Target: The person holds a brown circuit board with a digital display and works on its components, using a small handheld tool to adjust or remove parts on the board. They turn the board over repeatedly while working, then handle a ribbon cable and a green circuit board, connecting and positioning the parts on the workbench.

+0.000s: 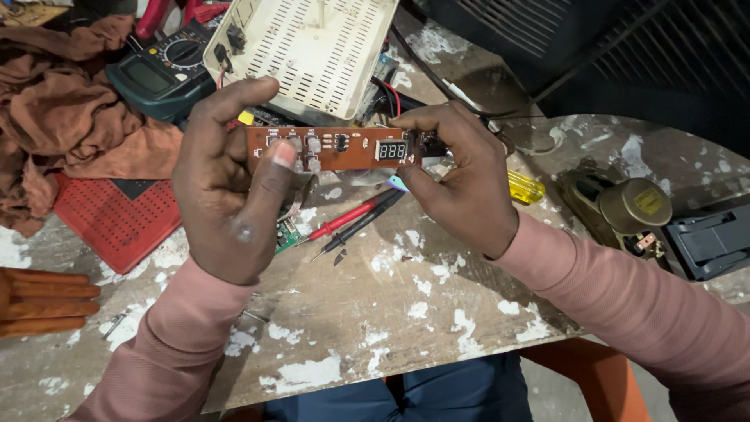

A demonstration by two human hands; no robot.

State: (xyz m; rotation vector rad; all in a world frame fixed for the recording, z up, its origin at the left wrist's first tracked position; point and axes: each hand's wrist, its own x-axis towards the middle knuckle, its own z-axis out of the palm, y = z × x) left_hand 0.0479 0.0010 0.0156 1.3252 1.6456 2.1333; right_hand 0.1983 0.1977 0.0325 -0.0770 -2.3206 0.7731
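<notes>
Narrow brown circuit board [337,148] held level, display facing up.

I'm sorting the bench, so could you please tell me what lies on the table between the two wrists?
In the head view, the red and black probes lie there, below the circuit board; nearer, bare worn tabletop.

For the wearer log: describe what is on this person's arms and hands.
Both arms wear long, dusty-pink sleeves of soft knit cloth, ending in snug ribbed cuffs at the wrists. The left hand and right hand are bare: no gloves, rings, watch or bands show. Smudges mark the left thumb.
</notes>
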